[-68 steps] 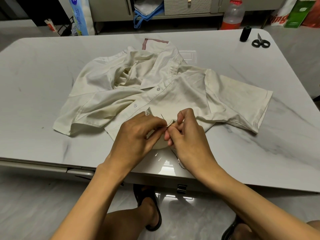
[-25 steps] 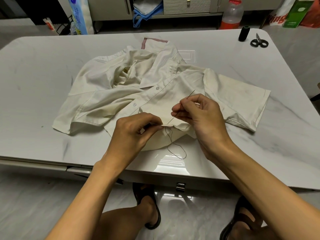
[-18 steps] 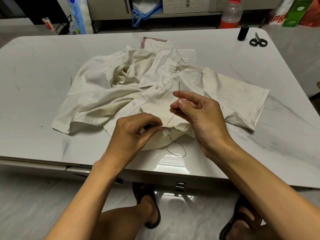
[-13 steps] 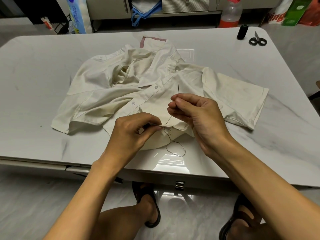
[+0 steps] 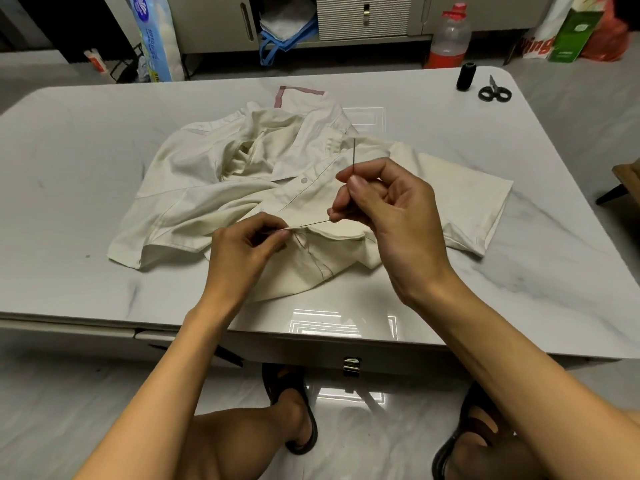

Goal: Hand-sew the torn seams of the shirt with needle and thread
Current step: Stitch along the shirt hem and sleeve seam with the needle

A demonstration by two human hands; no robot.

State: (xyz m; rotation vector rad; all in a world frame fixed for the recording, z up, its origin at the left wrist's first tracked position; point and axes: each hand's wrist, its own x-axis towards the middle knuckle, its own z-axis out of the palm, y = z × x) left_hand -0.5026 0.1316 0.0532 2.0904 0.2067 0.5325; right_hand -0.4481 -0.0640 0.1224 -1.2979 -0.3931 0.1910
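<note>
Our L hand pinches the shirt seam near the front edge of the table. Our R hand, just right of it and higher, pinches the needle (long axis upright, pointing away from us). The thread runs taut from seam to R hand, so the next stitch prob. needs the needle tipped down-left toward the seam.

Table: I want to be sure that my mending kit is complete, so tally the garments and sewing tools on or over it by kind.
shirt: 1
needle: 1
black thread spool: 1
scissors: 1
Total: 4
</note>
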